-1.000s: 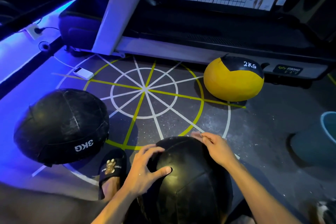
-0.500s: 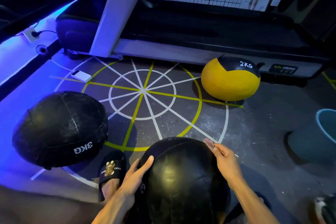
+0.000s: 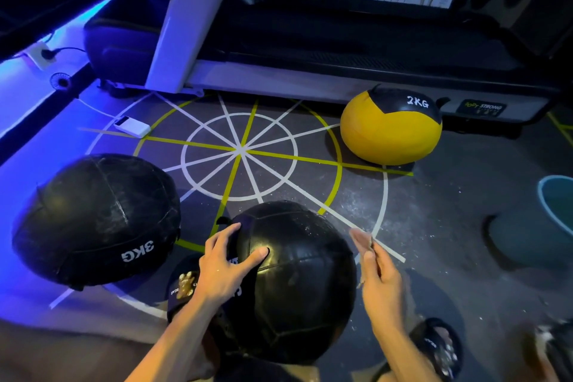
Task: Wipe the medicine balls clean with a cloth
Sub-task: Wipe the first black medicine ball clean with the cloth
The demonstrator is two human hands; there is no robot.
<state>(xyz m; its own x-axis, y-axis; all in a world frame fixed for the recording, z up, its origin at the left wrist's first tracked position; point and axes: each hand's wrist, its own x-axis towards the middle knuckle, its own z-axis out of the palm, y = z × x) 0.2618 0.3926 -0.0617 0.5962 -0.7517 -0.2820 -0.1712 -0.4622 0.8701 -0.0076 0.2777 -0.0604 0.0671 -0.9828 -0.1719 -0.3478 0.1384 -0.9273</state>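
A black medicine ball sits on the floor right in front of me, dusty on top. My left hand rests spread on its upper left side, thumb pressed into the leather. My right hand is lifted just off the ball's right side and pinches a small pale scrap, blurred, possibly cloth. A second black ball marked 3KG lies to the left. A yellow and black 2KG ball sits at the back right.
A treadmill runs across the back. A white power bank lies on the floor markings at the left. A teal bucket stands at the right edge. My slippered feet flank the near ball.
My right hand has lifted off the ball and moved right. My left hand went from the ball's side back onto its upper left. The ball has turned a little.
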